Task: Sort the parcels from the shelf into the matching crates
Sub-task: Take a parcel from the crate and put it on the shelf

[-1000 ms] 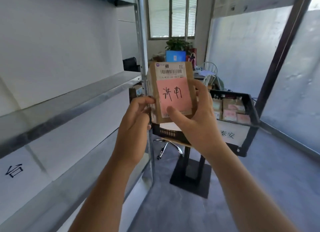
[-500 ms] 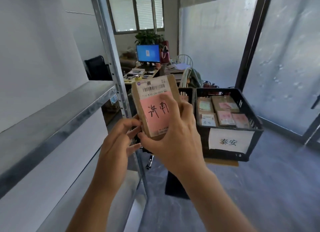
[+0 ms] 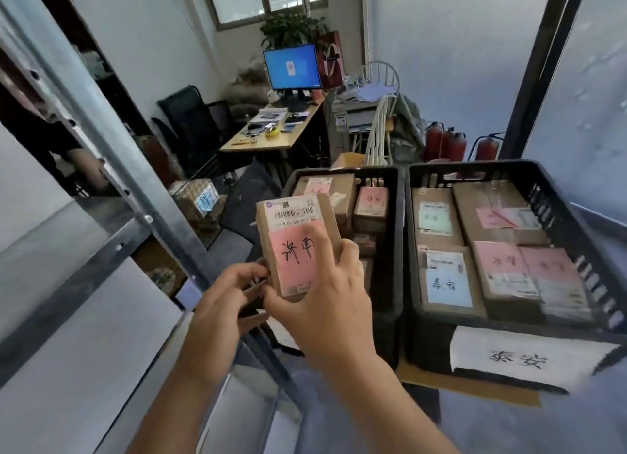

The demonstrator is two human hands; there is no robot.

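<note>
I hold the parcel (image 3: 298, 246) upright in front of me, my right hand (image 3: 325, 304) clamped round it with the thumb across the lower edge of the pink label (image 3: 295, 255) and my fingers curled over its right side, while my left hand (image 3: 224, 304) only pinches at the bottom left corner with its fingertips. The parcel hangs just in front of the left crate (image 3: 390, 250), whose own sign my arms hide, and beside the right crate (image 3: 509, 172) marked with a white sign (image 3: 519, 358). The main risk, I think, is dropping it into the wrong crate: both sit side by side, touching, and both hold pink-labelled boxes, so colour alone would mislead me. The writing on my label does not seem to match the right crate's sign. A lesser risk is the parcel slipping as my left hand lets go, or catching the crate's near rim.
</note>
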